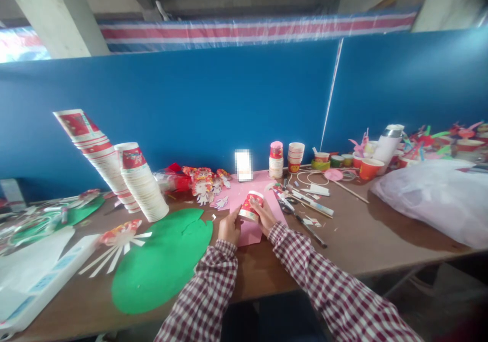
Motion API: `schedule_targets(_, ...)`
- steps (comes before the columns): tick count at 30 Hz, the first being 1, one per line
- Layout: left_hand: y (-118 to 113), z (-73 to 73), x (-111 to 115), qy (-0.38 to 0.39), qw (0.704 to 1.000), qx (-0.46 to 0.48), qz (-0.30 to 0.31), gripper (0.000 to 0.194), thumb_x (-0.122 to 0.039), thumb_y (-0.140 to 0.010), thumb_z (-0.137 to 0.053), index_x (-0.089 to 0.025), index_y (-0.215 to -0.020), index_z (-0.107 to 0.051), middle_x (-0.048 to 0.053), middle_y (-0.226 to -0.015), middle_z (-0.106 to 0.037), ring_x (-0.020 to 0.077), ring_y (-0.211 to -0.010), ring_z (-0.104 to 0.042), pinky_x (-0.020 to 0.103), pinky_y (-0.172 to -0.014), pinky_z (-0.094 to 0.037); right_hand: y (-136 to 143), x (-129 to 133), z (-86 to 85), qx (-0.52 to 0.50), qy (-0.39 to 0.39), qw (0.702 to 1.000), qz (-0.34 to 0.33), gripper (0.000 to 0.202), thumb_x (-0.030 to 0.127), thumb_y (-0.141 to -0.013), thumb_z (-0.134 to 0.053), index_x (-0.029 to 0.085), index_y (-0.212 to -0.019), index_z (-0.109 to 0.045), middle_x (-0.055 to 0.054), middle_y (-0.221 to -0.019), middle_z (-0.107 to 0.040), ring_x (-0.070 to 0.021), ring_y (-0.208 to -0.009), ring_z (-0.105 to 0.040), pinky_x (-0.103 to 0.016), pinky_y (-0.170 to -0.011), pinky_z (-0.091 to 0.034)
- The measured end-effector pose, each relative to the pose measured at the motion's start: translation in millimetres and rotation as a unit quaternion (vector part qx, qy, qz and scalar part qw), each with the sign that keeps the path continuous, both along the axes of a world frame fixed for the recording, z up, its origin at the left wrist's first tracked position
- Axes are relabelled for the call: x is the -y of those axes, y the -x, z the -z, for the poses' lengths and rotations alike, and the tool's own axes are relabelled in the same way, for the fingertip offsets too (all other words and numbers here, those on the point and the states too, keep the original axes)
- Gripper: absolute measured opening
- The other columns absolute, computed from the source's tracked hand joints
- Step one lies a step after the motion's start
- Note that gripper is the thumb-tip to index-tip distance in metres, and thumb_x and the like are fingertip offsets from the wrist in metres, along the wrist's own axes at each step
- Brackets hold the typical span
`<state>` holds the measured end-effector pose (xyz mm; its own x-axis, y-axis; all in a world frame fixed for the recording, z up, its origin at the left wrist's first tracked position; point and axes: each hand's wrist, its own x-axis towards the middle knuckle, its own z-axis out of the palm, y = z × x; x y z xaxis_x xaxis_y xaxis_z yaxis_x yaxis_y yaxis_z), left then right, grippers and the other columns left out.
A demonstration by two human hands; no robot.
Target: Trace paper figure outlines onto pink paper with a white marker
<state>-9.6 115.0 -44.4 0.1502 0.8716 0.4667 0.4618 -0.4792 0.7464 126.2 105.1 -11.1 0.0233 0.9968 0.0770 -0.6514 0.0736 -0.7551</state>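
A red and white paper cup [251,205] is held between my two hands, tilted on its side above a pink sheet of paper [250,236]. My left hand [229,226] grips the cup's left end, its fingers partly hidden behind it. From the right, my right hand [266,217] closes round the cup with the fingers on its printed side. Left of the pink sheet lie several printed paper cutouts [206,184]. A large green paper shape [163,268] spreads on the table beside my left forearm.
Two tall leaning cup stacks [147,189] stand at the left, with shorter cup stacks [296,156] at the back. Pens, scissors and paper scraps [312,205] lie to the right. Farther right are a white thermos [388,146] and a white plastic bag [430,194]. A blue partition [213,103] borders the back.
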Motion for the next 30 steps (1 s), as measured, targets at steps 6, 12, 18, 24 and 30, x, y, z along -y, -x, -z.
schedule_targets(6, -4, -1.3, 1, 0.007, 0.997, -0.014, -0.069, 0.034, -0.018, -0.080, -0.045, -0.013, -0.108, -0.064, 0.007, -0.073, -0.071, 0.0172, -0.064, -0.066, 0.028, -0.062, -0.054, 2, 0, -2.0, -0.011, -0.017, 1.000, 0.009, 0.035, 0.033, -0.066, -0.075, 0.021, -0.092, -0.054, 0.002, -0.073, -0.062, -0.0131, -0.064, -0.060, -0.026, -0.058, -0.049)
schedule_targets(12, -9, -11.4, 9, -0.005, 0.994, -0.018, -0.103, 0.028, -0.022, -0.082, -0.044, -0.014, -0.095, -0.067, 0.003, -0.063, -0.068, 0.0151, -0.059, -0.064, 0.026, -0.061, -0.051, 1, -3, -1.6, -0.024, -0.016, 0.999, 0.014, 0.032, 0.035, -0.069, -0.072, 0.021, -0.091, -0.055, 0.002, -0.072, -0.062, -0.0121, -0.061, -0.059, -0.025, -0.057, -0.049)
schedule_targets(18, -5, -9.3, 8, -0.017, 0.992, -0.011, -0.121, 0.023, -0.031, -0.081, -0.048, -0.016, -0.085, -0.065, 0.001, -0.059, -0.064, 0.0141, -0.054, -0.061, 0.024, -0.056, -0.046, -1, -1, -4.7, -0.015, -0.008, 1.000, 0.009, 0.031, 0.038, -0.069, -0.070, 0.021, -0.092, -0.056, 0.001, -0.073, -0.063, -0.0146, -0.065, -0.061, -0.028, -0.061, -0.050)
schedule_targets(24, -2, -14.7, 11, -0.034, 0.985, 0.019, -0.170, 0.022, -0.038, -0.073, -0.059, -0.019, -0.063, -0.060, 0.002, -0.057, -0.060, 0.0145, -0.056, -0.055, 0.023, -0.056, -0.039, -5, 3, -9.9, 0.008, -0.004, 1.000, 0.020, 0.034, 0.041, -0.067, -0.071, 0.020, -0.092, -0.057, -0.001, -0.076, -0.064, -0.0175, -0.070, -0.063, -0.032, -0.065, -0.051)
schedule_targets(30, 1, -19.8, 10, 0.028, 0.979, 0.126, -0.155, 0.039, -0.053, -0.079, -0.049, -0.017, -0.070, -0.060, 0.000, -0.053, -0.058, 0.0106, -0.042, -0.052, 0.021, -0.045, -0.039, -13, -4, -6.9, 0.035, -0.038, 0.996, 0.068, 0.043, 0.040, -0.069, -0.070, 0.025, -0.104, -0.051, 0.000, -0.088, -0.062, -0.0160, -0.078, -0.061, -0.032, -0.071, -0.051)
